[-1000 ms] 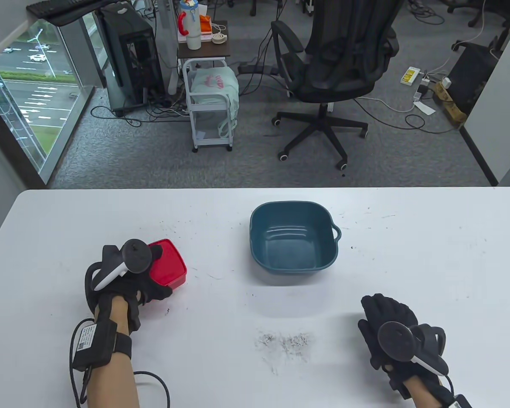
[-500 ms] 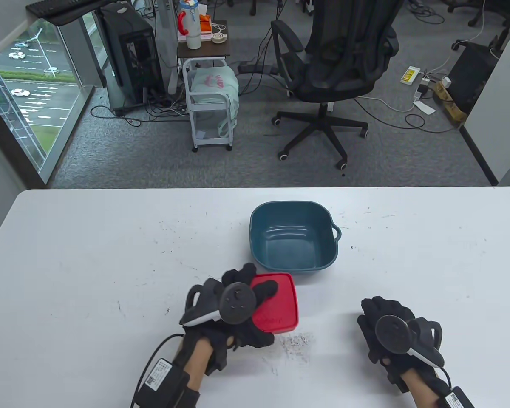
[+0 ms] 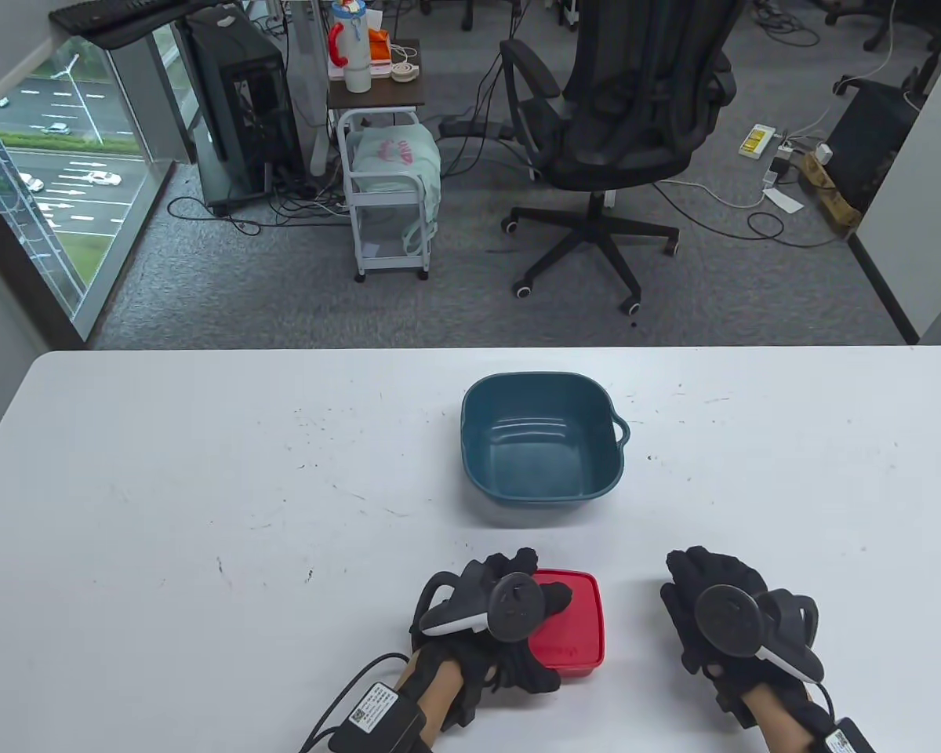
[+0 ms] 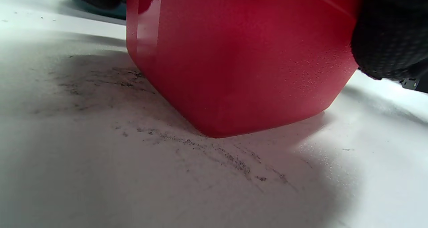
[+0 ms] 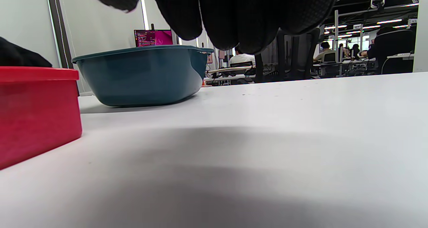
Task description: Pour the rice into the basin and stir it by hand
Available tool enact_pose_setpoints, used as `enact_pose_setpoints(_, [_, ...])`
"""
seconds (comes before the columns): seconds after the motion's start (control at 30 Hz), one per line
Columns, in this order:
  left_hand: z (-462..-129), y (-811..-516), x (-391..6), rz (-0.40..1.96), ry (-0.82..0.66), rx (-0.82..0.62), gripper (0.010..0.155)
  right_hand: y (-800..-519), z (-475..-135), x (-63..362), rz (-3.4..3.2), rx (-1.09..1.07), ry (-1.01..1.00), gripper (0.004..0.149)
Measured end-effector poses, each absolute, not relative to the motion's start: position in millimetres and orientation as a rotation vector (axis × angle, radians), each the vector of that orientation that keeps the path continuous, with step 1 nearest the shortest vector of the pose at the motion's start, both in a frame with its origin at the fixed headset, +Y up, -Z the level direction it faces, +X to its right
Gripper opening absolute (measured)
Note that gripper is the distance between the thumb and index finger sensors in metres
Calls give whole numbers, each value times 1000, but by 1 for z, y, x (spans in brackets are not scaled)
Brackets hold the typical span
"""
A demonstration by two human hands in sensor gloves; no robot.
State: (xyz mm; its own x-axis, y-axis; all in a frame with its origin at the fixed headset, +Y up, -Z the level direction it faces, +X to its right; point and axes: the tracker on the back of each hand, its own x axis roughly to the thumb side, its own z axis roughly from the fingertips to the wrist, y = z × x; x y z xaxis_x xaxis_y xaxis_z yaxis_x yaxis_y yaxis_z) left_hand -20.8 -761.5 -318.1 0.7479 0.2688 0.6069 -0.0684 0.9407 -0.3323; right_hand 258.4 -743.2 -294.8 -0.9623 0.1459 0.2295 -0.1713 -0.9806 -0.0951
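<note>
The red lidded box (image 3: 576, 627) stands on the table, near the empty teal basin (image 3: 539, 435), closer to the person.

- Black gloved fingers (image 5: 214, 17) of the right hand hang in from the top edge, side by side and clear of the table.
- A deep teal plastic basin (image 5: 140, 76) with rounded walls stands on the white table top (image 5: 267, 147), left of centre.
- A red plastic box with a flat lid (image 5: 36, 114) sits at the left edge, nearer the camera, apart from the basin.
- A dark gloved shape (image 5: 18, 57) rests on the box's lid.
- Behind, an office shows a lit pink screen (image 5: 153, 37) and seated people (image 5: 241, 57).
</note>
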Motion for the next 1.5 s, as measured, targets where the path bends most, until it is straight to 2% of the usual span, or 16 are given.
enact_pose_setpoints(0.13, [-315, -743, -48, 361, -711, -194, 117, -743, -293, 257, 2955, 341, -168, 56])
enact_pose_setpoints(0.23, [-313, -737, -78, 417, -658, -193, 123, -741, -292, 257, 2946, 340, -184, 56])
enact_pose_setpoints(0.37, [-313, -751, -109, 424, -596, -208, 127, -742, -293, 256, 2951, 335, -179, 56])
enact_pose_setpoints(0.43, [-315, -758, -116, 373, -561, -266, 127, -743, -294, 255, 2952, 329, -167, 56])
enact_pose_setpoints(0.5, [-321, -767, -117, 294, -538, -298, 128, -744, -294, 255, 2948, 322, -166, 56])
enact_pose_setpoints(0.67, [-331, -796, -95, 202, -474, -546, 133, -743, -293, 251, 2947, 319, -176, 56])
enact_pose_setpoints(0.77, [-333, -805, -84, 204, -467, -593, 132, -743, -293, 249, 2944, 324, -173, 56])
enact_pose_setpoints(0.83, [-334, -809, -81, 264, -465, -572, 133, -742, -292, 246, 2940, 331, -174, 57])
enact_pose_setpoints(0.9, [-334, -811, -80, 258, -464, -608, 134, -733, -288, 241, 2893, 369, -178, 57])
enact_pose_setpoints(1.03, [-335, -813, -80, 257, -458, -612, 133, -701, -271, 210, 2726, 497, -308, 58])
enact_pose_setpoints(1.13, [-335, -814, -79, 240, -453, -620, 132, -691, -266, 160, 2764, 637, -126, 61])
enact_pose_setpoints(1.3, [-335, -815, -80, 245, -453, -628, 132, -703, -266, 95, 2998, 747, -8, 70])
enact_pose_setpoints(1.43, [-335, -815, -81, 254, -454, -631, 132, -733, -270, 73, 3061, 706, 310, 82])
enact_pose_setpoints(1.47, [-335, -814, -81, 254, -454, -632, 132, -738, -270, 70, 3064, 695, 336, 84])
enact_pose_setpoints(1.5, [-335, -814, -81, 254, -453, -632, 132, -739, -266, 67, 3128, 689, 243, 86])
